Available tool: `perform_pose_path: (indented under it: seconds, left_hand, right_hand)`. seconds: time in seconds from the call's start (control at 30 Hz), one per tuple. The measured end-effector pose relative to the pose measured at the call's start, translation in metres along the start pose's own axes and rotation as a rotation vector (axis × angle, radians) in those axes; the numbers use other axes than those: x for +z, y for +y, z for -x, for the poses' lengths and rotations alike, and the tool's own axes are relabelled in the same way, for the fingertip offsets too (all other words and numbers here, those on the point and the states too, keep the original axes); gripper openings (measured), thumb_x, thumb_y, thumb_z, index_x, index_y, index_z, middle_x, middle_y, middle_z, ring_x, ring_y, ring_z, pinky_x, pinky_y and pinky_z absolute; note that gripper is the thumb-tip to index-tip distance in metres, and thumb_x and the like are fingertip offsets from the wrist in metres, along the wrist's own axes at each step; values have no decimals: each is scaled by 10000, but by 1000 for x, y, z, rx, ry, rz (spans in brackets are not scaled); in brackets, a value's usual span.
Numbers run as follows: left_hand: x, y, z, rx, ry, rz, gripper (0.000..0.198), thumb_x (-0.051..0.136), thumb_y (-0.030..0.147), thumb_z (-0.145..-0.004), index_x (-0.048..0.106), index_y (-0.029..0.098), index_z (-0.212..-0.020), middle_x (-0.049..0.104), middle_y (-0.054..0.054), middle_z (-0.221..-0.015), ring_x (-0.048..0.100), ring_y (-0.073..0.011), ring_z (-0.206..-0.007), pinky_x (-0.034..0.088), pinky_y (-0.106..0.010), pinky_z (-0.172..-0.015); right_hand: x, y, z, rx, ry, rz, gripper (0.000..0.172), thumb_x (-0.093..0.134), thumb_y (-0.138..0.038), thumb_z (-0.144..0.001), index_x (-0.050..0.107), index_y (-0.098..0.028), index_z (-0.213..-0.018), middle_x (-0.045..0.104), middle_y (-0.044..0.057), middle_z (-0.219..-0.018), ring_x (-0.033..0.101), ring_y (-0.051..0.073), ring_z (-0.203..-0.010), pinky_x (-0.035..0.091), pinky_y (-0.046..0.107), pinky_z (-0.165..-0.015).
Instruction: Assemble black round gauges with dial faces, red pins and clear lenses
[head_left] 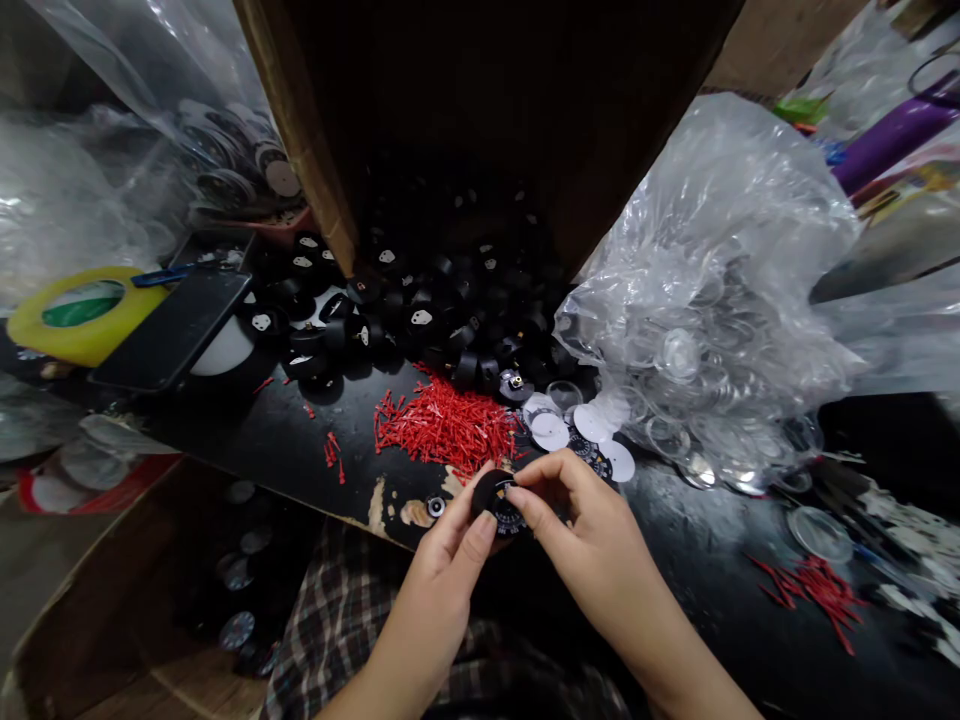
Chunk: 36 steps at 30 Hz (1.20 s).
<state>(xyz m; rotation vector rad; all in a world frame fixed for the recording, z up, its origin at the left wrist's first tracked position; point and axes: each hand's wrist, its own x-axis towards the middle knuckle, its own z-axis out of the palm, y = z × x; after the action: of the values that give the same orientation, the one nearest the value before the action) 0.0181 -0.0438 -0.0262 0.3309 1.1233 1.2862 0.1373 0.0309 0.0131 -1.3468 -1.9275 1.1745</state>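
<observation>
My left hand [450,545] and my right hand [581,520] meet over the near edge of a black worktop [262,430]. Both pinch one small round black part [496,500] with a printed dial face. The left thumb and fingers hold its left side, the right fingertips press on its top and right side. Just beyond the hands lies a heap of small red pins [442,425]. A few white and printed discs [581,435] lie to the right of the pins.
A pile of black round housings [420,310] spills from a tipped cardboard box [487,110]. A clear bag of transparent lenses [712,310] sits right. A tape roll [82,310] and a phone [176,325] lie left. More red pins [814,585] lie at right.
</observation>
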Motion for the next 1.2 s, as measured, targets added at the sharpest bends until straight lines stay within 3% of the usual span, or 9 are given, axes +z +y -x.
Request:
perform_pose_path:
  seconds: [0.13, 0.37, 0.57, 0.63, 0.77, 0.9, 1.03, 1.13, 1.2]
  left_hand:
    - [-1, 2, -3, 17, -63, -29, 342, 591, 396, -864, 635, 336, -1198, 563, 3, -1379, 467, -256, -1301, 464, -365, -1011]
    - [2, 3, -2, 101, -57, -215, 332, 612, 331, -841, 642, 270, -1166, 641, -36, -1274, 558, -233, -1204, 421, -349, -1044]
    - [-17, -2, 4, 131, -31, -381, 309, 580, 239, -844, 642, 248, -1147, 662, -45, -1219, 581, -228, -1160, 433, -353, -1030]
    - [-24, -3, 3, 103, 15, -281, 307, 603, 283, -834, 637, 235, -1136, 669, -55, -1192, 602, -244, -1125, 491, -365, -967]
    - [-27, 0, -2, 90, 59, -138, 338, 652, 345, -803, 637, 197, -1107, 686, -78, -1098, 644, -266, -1024, 563, -383, -840]
    - [-19, 5, -3, 53, 104, -77, 359, 691, 356, -775, 641, 182, -1084, 700, -83, -1028, 663, -262, -960, 570, -398, -814]
    - [-8, 13, 0, -29, 124, 159, 259, 630, 309, -839, 627, 193, -1070, 697, -76, -1113, 664, -233, -1010, 520, -389, -917]
    - [0, 19, 0, -123, 32, 353, 178, 551, 276, -894, 618, 202, -1042, 677, -78, -1187, 657, -247, -1052, 504, -429, -938]
    - [3, 20, 0, -142, -28, 382, 178, 524, 271, -910, 611, 207, -1051, 667, -78, -1210, 648, -257, -1068, 495, -462, -946]
  right_hand:
    - [-6, -1, -1, 58, -60, -25, 56, 556, -234, -864, 573, -207, -817, 625, -1, -778, 591, 138, -707, 456, 248, -639]
    - [2, 10, 4, 108, -81, -56, 104, 564, -268, -824, 484, -214, -785, 538, -23, -712, 524, 127, -625, 433, 244, -567]
    - [1, 16, 16, 67, -215, -51, 90, 503, -264, -878, 542, -212, -940, 613, 6, -810, 580, 140, -702, 466, 253, -632]
    - [-5, 19, 10, -27, -222, 64, 132, 472, -245, -905, 590, -213, -953, 649, 25, -869, 602, 158, -782, 461, 277, -705]
    - [-12, 25, -18, -171, -31, 582, 160, 491, -214, -894, 647, -194, -924, 664, 66, -873, 600, 233, -843, 397, 366, -752]
    - [-8, 23, -38, -162, -84, 902, 138, 516, -193, -870, 635, -167, -804, 655, 88, -807, 597, 261, -776, 364, 386, -699]
    - [-4, 18, -34, -94, -124, 650, 151, 535, -180, -846, 586, -185, -704, 639, 31, -708, 580, 196, -688, 366, 333, -660]
    - [-2, 17, -20, -77, -150, 312, 123, 534, -217, -873, 589, -201, -764, 641, -4, -735, 571, 155, -686, 387, 292, -656]
    - [-2, 16, -11, -108, -116, 264, 101, 535, -216, -883, 593, -203, -802, 642, -1, -772, 569, 164, -734, 389, 307, -700]
